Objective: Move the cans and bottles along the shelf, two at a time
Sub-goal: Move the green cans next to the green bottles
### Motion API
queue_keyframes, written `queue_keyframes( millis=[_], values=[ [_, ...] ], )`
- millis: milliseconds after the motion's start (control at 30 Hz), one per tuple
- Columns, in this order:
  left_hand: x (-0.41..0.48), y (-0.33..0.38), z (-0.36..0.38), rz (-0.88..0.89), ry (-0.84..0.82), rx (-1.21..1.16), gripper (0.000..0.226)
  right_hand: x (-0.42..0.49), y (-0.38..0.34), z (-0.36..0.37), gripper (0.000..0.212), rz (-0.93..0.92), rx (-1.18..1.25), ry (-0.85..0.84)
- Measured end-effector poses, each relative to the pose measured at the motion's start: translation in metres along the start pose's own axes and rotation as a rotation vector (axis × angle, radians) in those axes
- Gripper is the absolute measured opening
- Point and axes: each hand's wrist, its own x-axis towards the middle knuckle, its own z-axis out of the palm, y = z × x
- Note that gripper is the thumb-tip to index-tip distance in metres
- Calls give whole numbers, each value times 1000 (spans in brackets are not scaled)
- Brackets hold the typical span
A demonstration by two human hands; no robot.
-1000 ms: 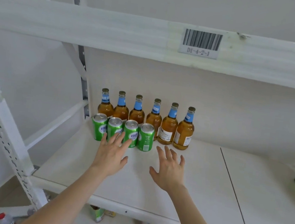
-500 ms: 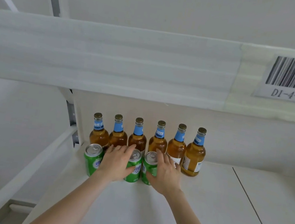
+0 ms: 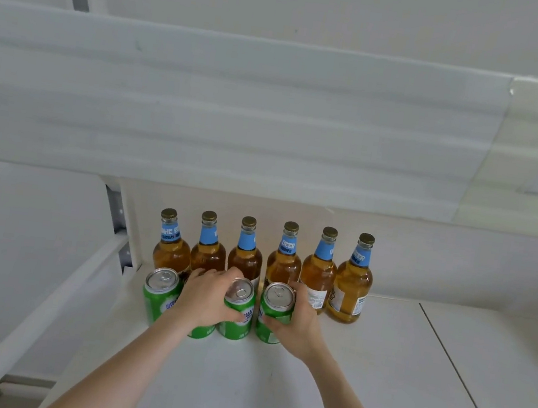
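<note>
A: Where did the cans (image 3: pixel 159 295) stand?
B: Near row, left end of the shelf (image 3: pixel 302 398), before six bottles (image 3: pixel 351 281).
A: The hands?
B: Left hand (image 3: pixel 209 299) curled round the second can (image 3: pixel 200 332); right hand (image 3: pixel 300 329) curled round the rightmost can (image 3: pixel 278 297).

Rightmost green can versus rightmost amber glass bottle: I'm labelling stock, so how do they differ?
The rightmost green can is short with a silver pull-tab top; the rightmost amber glass bottle is taller, with a blue neck label and gold cap. The can is in the front row, the bottle in the back. The right hand grips the can; no hand touches the bottle. Both stand upright on the white shelf.
</note>
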Motion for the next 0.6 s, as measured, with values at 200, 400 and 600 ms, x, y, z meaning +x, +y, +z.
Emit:
queue_keyframes(
  millis=[200,400,600],
  values=[
    [-17,10,3,81,98,15,61,-21,9,-5,73,20,90,49],
    [-41,24,6,70,160,-73,62,-43,17,-19,75,78,156,83],
    [-64,40,13,-98,141,-466,66,-67,17,-37,68,126,249,138]
  ],
)
